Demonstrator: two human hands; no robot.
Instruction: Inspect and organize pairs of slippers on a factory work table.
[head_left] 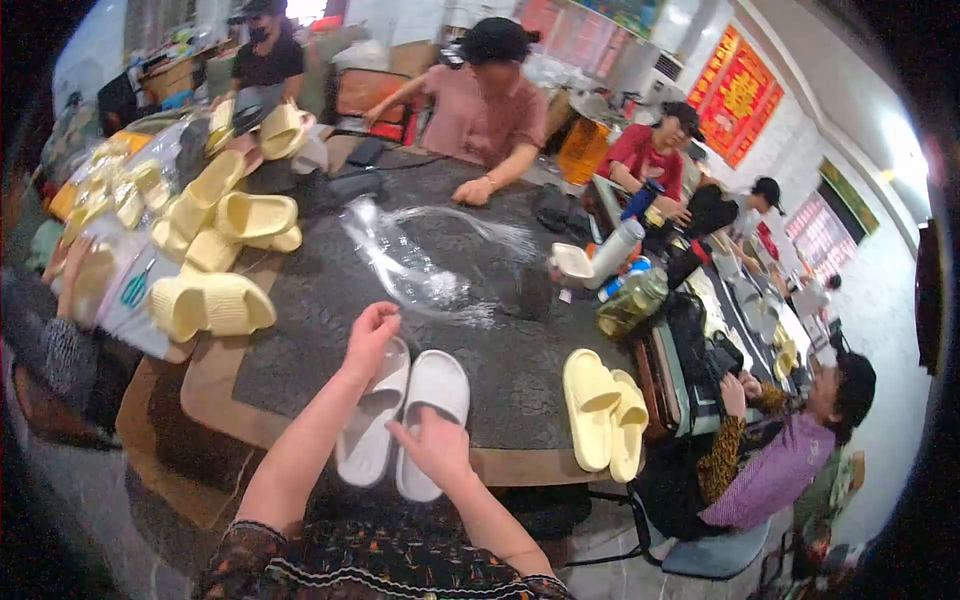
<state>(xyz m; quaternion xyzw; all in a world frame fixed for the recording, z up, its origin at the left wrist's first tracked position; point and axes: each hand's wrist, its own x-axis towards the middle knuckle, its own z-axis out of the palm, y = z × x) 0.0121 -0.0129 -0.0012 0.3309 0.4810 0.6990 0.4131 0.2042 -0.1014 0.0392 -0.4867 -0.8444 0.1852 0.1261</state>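
A pair of pale grey-white slippers lies side by side at the table's near edge, toes pointing away from me. Over the toe end of the left slipper [363, 455] is my left hand [373, 335], its fingertips pinched together; anything between them is too small to make out. My right hand [435, 445] grips the right slipper [420, 485], fingers reaching in under the strap and thumb at its inner side. The fingertips are hidden inside. Beyond the slippers, clear plastic bags [410, 260] lie spread on the dark table mat [310, 290].
Pale yellow slippers [592, 410] stand to the right; several more pile up at left [235, 300] by green-handled scissors [137, 287]. A glass jar [632, 305], white bottle [612, 255] and small tub [572, 263] line the right edge. Several people sit or stand around.
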